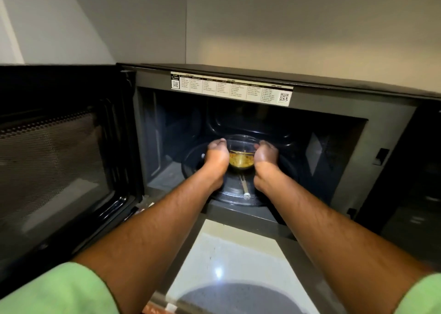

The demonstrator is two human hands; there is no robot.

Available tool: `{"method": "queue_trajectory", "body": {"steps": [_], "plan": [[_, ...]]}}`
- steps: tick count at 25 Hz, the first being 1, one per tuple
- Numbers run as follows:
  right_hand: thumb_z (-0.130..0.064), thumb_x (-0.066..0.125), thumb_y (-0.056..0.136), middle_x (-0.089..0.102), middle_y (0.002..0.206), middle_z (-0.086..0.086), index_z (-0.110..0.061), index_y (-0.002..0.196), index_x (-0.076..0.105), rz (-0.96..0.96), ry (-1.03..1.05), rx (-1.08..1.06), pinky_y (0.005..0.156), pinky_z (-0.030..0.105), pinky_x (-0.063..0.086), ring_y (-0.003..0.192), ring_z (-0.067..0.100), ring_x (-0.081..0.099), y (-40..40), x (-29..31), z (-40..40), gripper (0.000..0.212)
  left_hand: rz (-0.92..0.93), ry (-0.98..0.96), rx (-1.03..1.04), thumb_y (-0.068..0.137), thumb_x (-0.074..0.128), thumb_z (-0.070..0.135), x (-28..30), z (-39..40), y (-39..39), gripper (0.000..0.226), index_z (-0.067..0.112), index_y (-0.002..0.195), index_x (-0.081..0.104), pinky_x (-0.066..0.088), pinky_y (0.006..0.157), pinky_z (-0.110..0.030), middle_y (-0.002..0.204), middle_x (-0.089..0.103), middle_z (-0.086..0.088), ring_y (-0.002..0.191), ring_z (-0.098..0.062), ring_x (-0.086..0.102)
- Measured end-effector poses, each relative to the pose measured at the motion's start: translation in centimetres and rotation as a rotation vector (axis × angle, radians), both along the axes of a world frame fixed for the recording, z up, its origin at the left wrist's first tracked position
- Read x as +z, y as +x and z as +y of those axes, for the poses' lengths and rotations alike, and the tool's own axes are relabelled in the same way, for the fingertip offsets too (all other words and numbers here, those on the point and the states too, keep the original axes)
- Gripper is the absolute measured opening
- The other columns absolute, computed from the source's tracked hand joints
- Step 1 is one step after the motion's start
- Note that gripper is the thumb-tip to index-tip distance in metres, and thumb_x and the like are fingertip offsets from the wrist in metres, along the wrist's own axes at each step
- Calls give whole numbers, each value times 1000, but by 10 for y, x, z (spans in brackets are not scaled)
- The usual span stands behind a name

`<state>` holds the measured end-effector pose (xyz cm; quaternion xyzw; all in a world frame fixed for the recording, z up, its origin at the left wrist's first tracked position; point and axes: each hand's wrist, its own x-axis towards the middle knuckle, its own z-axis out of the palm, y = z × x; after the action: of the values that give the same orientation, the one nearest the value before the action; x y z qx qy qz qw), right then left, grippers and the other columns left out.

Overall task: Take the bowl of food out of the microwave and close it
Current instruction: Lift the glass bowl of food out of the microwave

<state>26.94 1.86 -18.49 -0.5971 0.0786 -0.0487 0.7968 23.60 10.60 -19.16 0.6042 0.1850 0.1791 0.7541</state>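
Microwave (334, 113) casing: dark grey-black. Door (59, 160), swung open at left: black frame, window with fine dotted mesh pattern. Label strip (231, 89) above cavity: cream with black print, QR squares. Bowl (241, 151): clear glass; contents yellow-brown. Sleeves (59, 289): light green. Countertop (229, 266): off-white, speckled. Wall (286, 27): pale beige.

Bowl (240, 151): clear glass, glossy, yellowish grainy food inside. Turntable (235, 192): clear glass, smooth, reflective. Microwave (262, 113) cavity: dark enamel look, glossy at back wall; front frame matt grey, painted metal by appearance. Door (59, 151): black glossy plastic rim, perforated metal mesh behind window. Label (231, 89) on top edge of frame: paper, matt, printed. Counter (229, 261): pale speckled stone, polished, light glare. Sleeves (59, 289): green cloth, matt, soft weave. Wall (286, 22): matt paint, smooth.
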Motion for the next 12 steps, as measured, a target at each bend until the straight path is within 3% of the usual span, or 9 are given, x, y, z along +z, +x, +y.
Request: {"method": "queue_trajectory", "body": {"steps": [2, 5, 8, 12], "plan": [[-12, 38, 105, 61, 119, 14, -1, 135, 56, -17, -2, 12, 96, 36, 49, 106, 25, 57, -3, -3, -1, 37, -28, -33, 7, 101, 41, 24, -3, -6, 2, 35, 12, 129, 58, 49, 107, -46, 129, 65, -20, 114, -33, 63], [-11, 38, 105, 61, 135, 18, -2, 137, 55, -45, 19, 18, 115, 43, 42, 119, 27, 58, -9, -5, -4, 37, -45, -65, 11, 101, 38, 17, -5, -11, 4, 29, 13, 120, 59, 48, 108, -48, 122, 66, -18, 112, -34, 62], [-9, 36, 106, 59, 141, 21, -1, 139, 51, -49, 75, 24, 116, 39, 40, 132, 31, 56, -24, -7, -11, 37, -57, -63, 15, 102, 37, 13, 0, -15, -9, 31, 9, 122, 59, 45, 111, -43, 114, 64, -10, 109, -27, 60], [-13, 41, 106, 62, 138, 9, -10, 141, 54, -26, 105, 48, 105, 29, 43, 120, 16, 57, -61, -6, -27, 37, -35, -36, 23, 103, 36, 16, 9, -30, -47, 41, 9, 140, 53, 46, 110, -42, 134, 63, -12, 122, -26, 61]]}}
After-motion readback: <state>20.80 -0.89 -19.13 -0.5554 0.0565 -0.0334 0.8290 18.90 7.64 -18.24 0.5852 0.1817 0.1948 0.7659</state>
